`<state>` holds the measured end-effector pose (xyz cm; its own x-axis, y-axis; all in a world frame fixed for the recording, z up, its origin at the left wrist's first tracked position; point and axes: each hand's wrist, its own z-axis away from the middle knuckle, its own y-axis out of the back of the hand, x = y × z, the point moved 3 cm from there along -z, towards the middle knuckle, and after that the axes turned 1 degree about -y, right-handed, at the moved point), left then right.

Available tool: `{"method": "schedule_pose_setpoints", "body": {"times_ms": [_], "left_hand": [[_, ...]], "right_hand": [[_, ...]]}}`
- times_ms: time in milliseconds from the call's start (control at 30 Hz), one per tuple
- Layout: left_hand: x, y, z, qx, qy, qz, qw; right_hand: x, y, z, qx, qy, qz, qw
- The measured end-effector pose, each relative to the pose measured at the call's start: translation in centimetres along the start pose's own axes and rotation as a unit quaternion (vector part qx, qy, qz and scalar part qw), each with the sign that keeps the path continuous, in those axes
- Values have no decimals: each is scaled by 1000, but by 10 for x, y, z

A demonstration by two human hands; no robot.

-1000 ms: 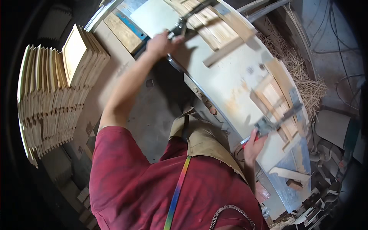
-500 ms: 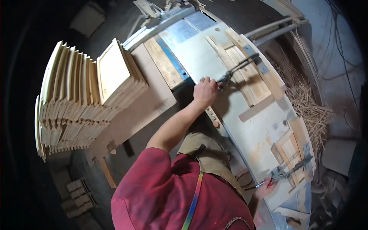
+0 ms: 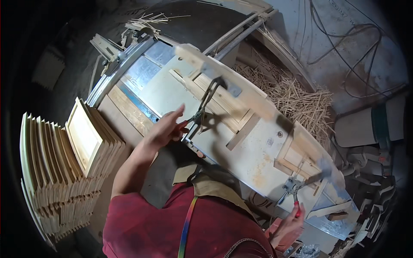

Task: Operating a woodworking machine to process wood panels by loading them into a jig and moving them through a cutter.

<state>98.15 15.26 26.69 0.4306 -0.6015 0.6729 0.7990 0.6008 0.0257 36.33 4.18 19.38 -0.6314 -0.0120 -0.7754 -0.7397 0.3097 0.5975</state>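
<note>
My left hand point(image 3: 162, 129) is against the red handle of a toggle clamp point(image 3: 198, 115), one digit stretched up and the others partly curled below. The clamp's dark arm reaches over a pale wooden frame-and-panel piece point(image 3: 221, 103) lying on the light board. At the lower right my right hand point(image 3: 293, 222) is closed round the red handle of a second toggle clamp point(image 3: 293, 185). Its arm extends over a smaller panelled wooden piece point(image 3: 301, 159). Wooden strips edge both pieces; whether the clamp tips press on them I cannot tell.
Stacked wooden panels point(image 3: 64, 172) stand at the left, with one framed panel point(image 3: 84, 137) leaning against them. Beyond the light board point(image 3: 254, 167) lies a heap of thin wood offcuts point(image 3: 297, 99). Metal rails point(image 3: 236, 34) cross at the far side; cables point(image 3: 365, 64) trail at the upper right.
My left hand has loosened its fingers, and the near clamp's red handle shows beside it. The right clamp's handle has swung toward me with my right hand. The whole view has turned.
</note>
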Motion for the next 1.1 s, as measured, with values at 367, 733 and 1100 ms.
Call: {"method": "schedule_pose_setpoints", "body": {"times_ms": [367,733,1100], "left_hand": [[-38,54,-8,-187,-139,281,931],[-159,148,62,59,-116,210,969],[-3,116,91,147,-457,125,868]], "right_hand": [[-331,-157,-169,-279,322,297,855],[-295,-560,-243,-546,402,139,722],[-599,-389,-207,-855,118,-263,432]]}}
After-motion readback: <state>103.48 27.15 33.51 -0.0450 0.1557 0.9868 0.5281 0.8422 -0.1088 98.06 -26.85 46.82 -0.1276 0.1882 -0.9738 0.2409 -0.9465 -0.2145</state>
